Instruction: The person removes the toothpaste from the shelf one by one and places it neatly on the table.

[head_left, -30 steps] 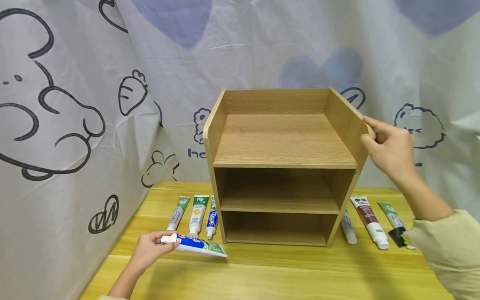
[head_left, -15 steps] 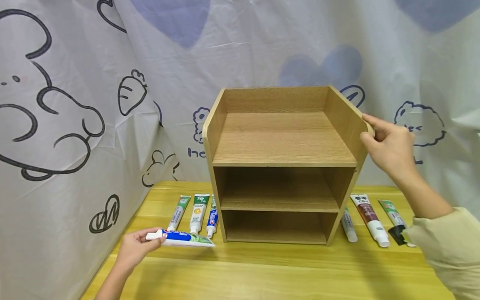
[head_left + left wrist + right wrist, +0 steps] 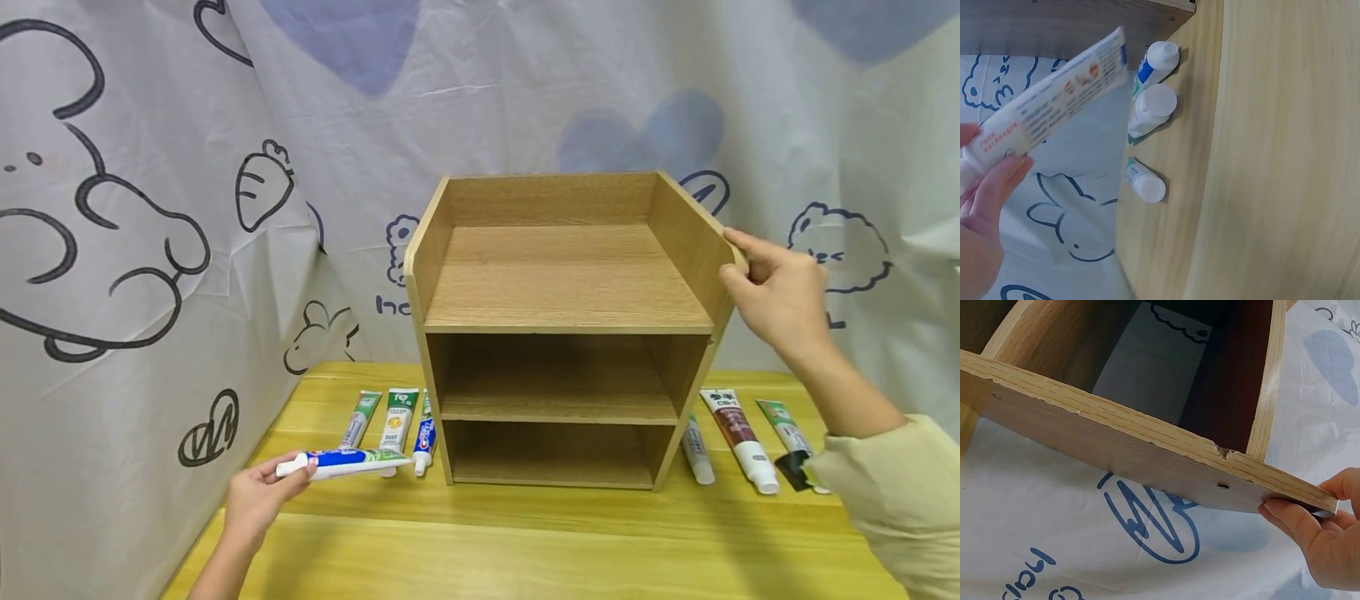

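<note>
My left hand pinches a blue, green and white toothpaste tube by its capped end, the flat end pointing right. In the left wrist view the tube's printed white back faces the camera. Behind it on the table lie a small green and grey tube, a white and green tube and a blue toothpaste tube. My right hand grips the right side panel of a wooden shelf near its top front corner. In the right wrist view the thumb and fingers straddle that panel's edge.
Right of the shelf lie a grey-white tube, a maroon and white tube and a green and white tube, partly behind the right sleeve. A printed cloth hangs behind and left of the wooden table.
My left hand has moved left and slightly up with the toothpaste tube, which now overlaps the tubes lying behind it. My right hand stays on the shelf panel.
</note>
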The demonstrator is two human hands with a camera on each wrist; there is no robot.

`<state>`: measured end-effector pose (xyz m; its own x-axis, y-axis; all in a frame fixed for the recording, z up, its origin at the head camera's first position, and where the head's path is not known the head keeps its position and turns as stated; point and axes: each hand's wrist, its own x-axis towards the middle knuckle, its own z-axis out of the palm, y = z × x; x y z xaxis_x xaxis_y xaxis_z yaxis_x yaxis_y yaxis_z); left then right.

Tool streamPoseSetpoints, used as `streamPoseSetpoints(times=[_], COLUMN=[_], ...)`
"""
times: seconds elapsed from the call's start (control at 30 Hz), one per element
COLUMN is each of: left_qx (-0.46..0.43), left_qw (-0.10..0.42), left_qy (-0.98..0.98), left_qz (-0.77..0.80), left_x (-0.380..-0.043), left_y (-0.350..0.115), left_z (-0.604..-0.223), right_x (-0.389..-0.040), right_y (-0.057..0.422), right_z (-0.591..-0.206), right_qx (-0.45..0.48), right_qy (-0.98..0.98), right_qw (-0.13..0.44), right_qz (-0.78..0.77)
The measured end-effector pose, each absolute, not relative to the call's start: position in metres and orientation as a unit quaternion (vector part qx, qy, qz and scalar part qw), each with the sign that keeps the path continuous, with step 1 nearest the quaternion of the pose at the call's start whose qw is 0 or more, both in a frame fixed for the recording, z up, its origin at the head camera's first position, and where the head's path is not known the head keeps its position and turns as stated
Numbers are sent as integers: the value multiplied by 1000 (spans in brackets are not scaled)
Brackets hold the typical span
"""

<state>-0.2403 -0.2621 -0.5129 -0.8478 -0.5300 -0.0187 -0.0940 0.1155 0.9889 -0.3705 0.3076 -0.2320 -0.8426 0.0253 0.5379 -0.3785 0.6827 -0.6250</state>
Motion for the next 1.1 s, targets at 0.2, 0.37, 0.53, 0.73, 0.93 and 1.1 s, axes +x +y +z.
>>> streamPoseSetpoints(times=[0.2, 0.37, 0.53, 0.73, 0.93, 1.1], left_qx=[271, 289, 274, 305, 320, 318], left_qw=[249, 300, 339, 388, 446, 473], left_qy=[-627, -590, -609, -625, -583, -557], left_qz=[-687, -691, -662, -605, -600, -604], left_x=[-260, -262, -244, -226, -255, -264], left_y=[-291, -290, -261, -218, -261, -268], left_z=[-554, -555, -522, -473, -536, -549], right_x=[-370, -370, -370, -371, -370, -370], right_y=[307, 307, 307, 307, 307, 307], right_z=[-232, -232, -232, -234, -234, -233], right_qx=[98, 97, 97, 96, 97, 97], right_qy=[-879, -880, -880, -885, -883, -882], right_qw=[265, 264, 266, 257, 265, 272], right_qz=[385, 383, 381, 376, 374, 373])
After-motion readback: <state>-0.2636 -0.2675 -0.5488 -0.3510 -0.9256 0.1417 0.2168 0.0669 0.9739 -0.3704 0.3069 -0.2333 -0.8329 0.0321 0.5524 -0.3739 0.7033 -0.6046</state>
